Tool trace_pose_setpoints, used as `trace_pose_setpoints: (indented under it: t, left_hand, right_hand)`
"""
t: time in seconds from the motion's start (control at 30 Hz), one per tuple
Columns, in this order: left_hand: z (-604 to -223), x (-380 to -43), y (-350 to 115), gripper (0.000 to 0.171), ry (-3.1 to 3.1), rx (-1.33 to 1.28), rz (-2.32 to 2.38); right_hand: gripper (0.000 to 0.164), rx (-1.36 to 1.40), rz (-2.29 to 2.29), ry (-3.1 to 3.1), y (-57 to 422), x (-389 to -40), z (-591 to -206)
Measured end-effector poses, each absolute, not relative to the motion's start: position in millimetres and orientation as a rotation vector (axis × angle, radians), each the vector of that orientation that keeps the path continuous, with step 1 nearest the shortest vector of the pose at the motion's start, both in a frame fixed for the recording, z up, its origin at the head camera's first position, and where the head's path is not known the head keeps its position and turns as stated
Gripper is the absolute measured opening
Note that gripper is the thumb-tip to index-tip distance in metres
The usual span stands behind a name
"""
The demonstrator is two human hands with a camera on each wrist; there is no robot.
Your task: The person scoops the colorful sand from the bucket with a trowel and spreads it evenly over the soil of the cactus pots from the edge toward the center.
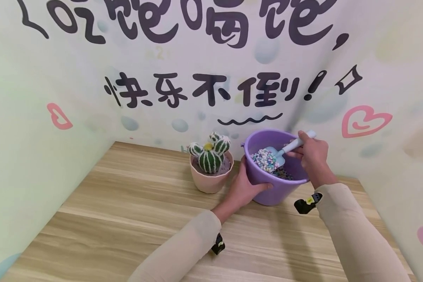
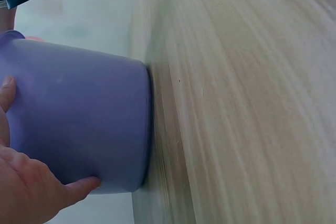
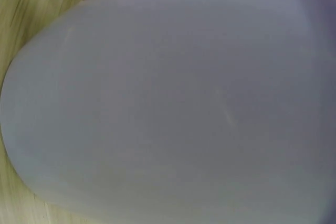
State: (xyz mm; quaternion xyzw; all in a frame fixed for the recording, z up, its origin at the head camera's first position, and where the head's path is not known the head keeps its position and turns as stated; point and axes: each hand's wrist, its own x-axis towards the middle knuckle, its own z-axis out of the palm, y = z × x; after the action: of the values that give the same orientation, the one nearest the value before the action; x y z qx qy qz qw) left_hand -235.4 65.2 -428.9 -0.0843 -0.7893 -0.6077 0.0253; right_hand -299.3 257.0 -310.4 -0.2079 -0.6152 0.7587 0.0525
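A purple bucket (image 1: 275, 194) stands upright on the wooden table in the head view. My left hand (image 1: 242, 188) holds its near left side, thumb across the front and fingers round the wall. The left wrist view shows that hand (image 2: 29, 187) against the bucket wall (image 2: 84, 114). My right hand (image 1: 311, 152) grips the handle of a light blue toy shovel (image 1: 294, 145) over the bucket's right rim. The shovel's blade is tilted inside, heaped with small multicoloured pebbles (image 1: 266, 160). More pebbles lie below it. In the right wrist view the bucket (image 3: 173, 103) hides the shovel.
Left of the bucket stands a pink pot (image 1: 208, 182) with a knitted cactus (image 1: 211, 159), close to my left hand. A printed cloth wall (image 1: 183, 133) rises just behind both. The wooden table (image 1: 127, 211) extends toward the left and front.
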Motion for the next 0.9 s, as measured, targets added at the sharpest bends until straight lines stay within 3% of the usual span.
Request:
trace_pose_setpoints:
  t: [0.63, 0.9]
  left_hand:
    - [-424, -222, 52, 0.116, -2.471, -0.29, -1.848]
    - [-421, -206, 39, 0.109, -2.511, -0.306, -1.784]
  right_hand:
    - [0.048, -0.661, 2.336, -1.755, 258, -299, -302]
    - [0.039, -0.666, 2.419, -1.592, 267, -291, -301]
